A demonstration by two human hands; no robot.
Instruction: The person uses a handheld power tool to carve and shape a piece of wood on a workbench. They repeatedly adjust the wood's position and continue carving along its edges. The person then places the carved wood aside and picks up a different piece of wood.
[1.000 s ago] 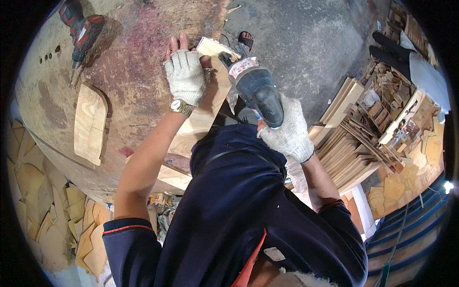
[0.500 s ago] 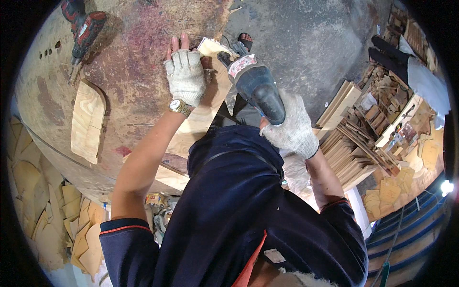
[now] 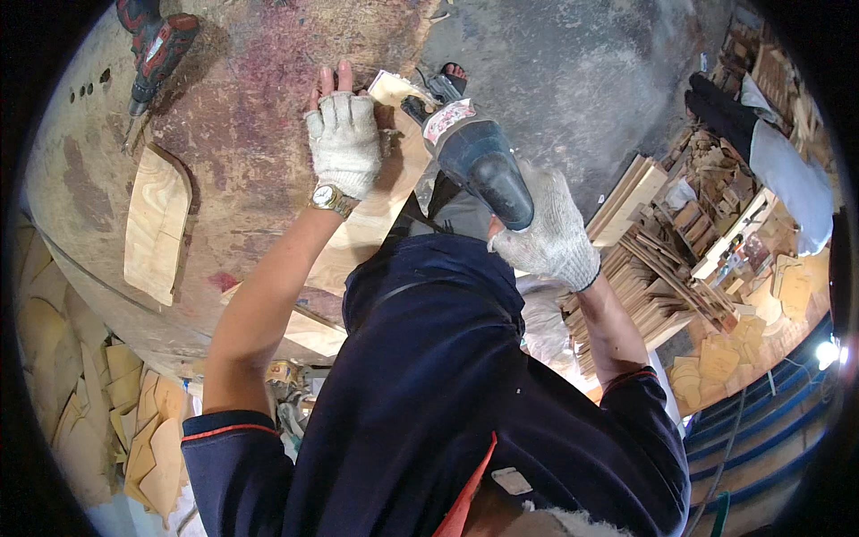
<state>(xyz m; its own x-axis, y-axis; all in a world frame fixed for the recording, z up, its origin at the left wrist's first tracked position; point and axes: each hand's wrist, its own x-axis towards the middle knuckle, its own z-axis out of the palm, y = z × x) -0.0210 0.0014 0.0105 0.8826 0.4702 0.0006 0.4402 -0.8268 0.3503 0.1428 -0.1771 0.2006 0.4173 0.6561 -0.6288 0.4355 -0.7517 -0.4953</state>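
Note:
My left hand [image 3: 344, 139], in a whitish fingerless glove, lies flat along the left side of a pale wooden board [image 3: 408, 143]. Its fingers are stretched forward, and the thumb is mostly hidden. A dark jigsaw [image 3: 483, 166] sits at the board's right edge near the far end, its front tilted up and to the left. Around its rear body my right hand [image 3: 550, 228], gloved the same way, is closed. The blade and the line of any cut cannot be made out. The board lies on a worn, stained wooden worktable [image 3: 259, 107], its near end hidden by my shirt.
A red-and-black cordless drill [image 3: 159, 54] lies at the far left of the table, with a curved wooden piece [image 3: 157, 224] nearer me. Stacked wooden strips [image 3: 631, 201] stand on the floor at right. Cut panels [image 3: 54, 358] pile up at lower left. Someone's sandalled foot [image 3: 455, 76] shows beyond the jigsaw.
The whole view has shifted slightly. Both hands, the jigsaw and the board keep nearly the same places relative to each other.

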